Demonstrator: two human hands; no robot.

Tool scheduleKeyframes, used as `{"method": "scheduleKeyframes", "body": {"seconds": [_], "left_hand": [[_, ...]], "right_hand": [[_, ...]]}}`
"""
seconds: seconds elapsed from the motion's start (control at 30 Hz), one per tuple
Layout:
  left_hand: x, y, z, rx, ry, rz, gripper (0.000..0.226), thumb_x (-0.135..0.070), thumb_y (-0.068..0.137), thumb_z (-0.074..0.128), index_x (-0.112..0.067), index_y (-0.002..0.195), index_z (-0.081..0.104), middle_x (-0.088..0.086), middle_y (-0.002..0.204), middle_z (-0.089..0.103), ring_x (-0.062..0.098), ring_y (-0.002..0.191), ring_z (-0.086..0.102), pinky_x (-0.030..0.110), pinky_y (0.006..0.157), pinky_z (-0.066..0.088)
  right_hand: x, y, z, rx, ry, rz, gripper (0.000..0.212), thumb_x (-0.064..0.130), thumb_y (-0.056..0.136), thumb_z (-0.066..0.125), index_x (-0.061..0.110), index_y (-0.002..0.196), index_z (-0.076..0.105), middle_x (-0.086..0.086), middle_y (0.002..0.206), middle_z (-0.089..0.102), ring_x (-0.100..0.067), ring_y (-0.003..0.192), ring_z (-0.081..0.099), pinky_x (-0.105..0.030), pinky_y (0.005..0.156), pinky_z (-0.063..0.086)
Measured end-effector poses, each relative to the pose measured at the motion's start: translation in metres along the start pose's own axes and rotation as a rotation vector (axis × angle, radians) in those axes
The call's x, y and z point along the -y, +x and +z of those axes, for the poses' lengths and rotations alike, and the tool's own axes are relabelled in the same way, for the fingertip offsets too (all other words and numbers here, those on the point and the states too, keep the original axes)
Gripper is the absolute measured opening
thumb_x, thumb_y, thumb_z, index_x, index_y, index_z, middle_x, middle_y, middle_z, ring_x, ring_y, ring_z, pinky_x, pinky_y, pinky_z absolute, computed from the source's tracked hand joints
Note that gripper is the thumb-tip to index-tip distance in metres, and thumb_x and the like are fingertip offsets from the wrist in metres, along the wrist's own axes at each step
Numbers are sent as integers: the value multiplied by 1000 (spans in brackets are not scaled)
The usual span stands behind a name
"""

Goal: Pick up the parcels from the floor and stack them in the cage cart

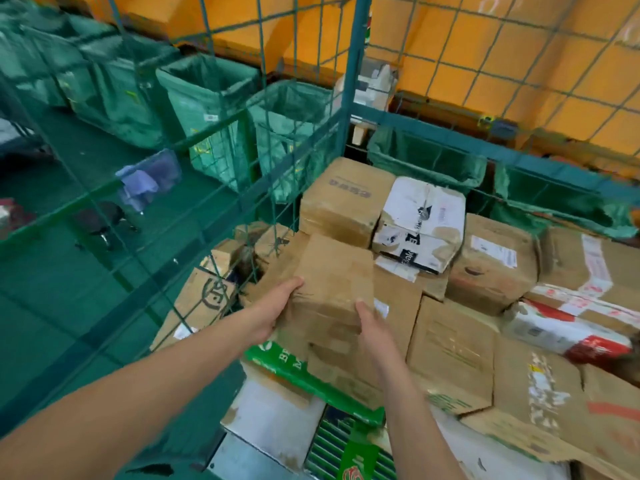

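Observation:
A worn brown cardboard parcel (332, 271) is held between both hands above the stacked parcels inside the green wire cage cart (349, 98). My left hand (273, 306) grips its near left side with the thumb on top. My right hand (372, 323) grips its near right corner. Under and around it lie several parcels: a brown box (343, 199) at the back, a white torn box (420, 220) beside it, and a green-printed carton (311, 372) below my hands.
More brown and red-taped boxes (571, 306) fill the cart's right side. Beyond the mesh wall on the left stand several green sack bins (207, 98) on a green floor (69, 289). An orange wall (519, 64) rises behind.

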State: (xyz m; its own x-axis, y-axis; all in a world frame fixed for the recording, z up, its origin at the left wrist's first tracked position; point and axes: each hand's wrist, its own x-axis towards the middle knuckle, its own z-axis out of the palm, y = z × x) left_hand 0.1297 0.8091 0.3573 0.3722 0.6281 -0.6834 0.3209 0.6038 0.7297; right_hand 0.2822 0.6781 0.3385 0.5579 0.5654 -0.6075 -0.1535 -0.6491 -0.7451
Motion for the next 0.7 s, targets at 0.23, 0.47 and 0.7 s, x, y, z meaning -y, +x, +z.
{"method": "scheduleKeyframes", "body": {"seconds": [0.23, 0.47, 0.7], "left_hand": [[-15, 48, -37, -185, 28, 181, 53, -42, 100, 61, -34, 149, 44, -3, 133, 57, 18, 109, 58, 35, 92, 50], [-5, 67, -50, -242, 20, 147, 45, -44, 92, 67, -37, 136, 59, 1, 139, 42, 26, 123, 52, 43, 110, 46], [-8, 73, -57, -238, -15, 147, 51, -53, 72, 67, -33, 119, 63, 8, 127, 60, 29, 110, 63, 51, 101, 53]], "right_hand": [[22, 41, 63, -37, -62, -58, 53, 43, 109, 35, 20, 157, 36, -4, 134, 56, -28, 117, 57, -38, 93, 46], [32, 51, 101, -33, -25, -91, 56, 28, 109, 43, 26, 162, 26, -7, 145, 57, -16, 96, 60, -38, 86, 55], [34, 48, 101, -78, -60, -73, 53, 31, 104, 53, 20, 154, 40, -8, 122, 69, -15, 82, 61, -27, 58, 39]]}}
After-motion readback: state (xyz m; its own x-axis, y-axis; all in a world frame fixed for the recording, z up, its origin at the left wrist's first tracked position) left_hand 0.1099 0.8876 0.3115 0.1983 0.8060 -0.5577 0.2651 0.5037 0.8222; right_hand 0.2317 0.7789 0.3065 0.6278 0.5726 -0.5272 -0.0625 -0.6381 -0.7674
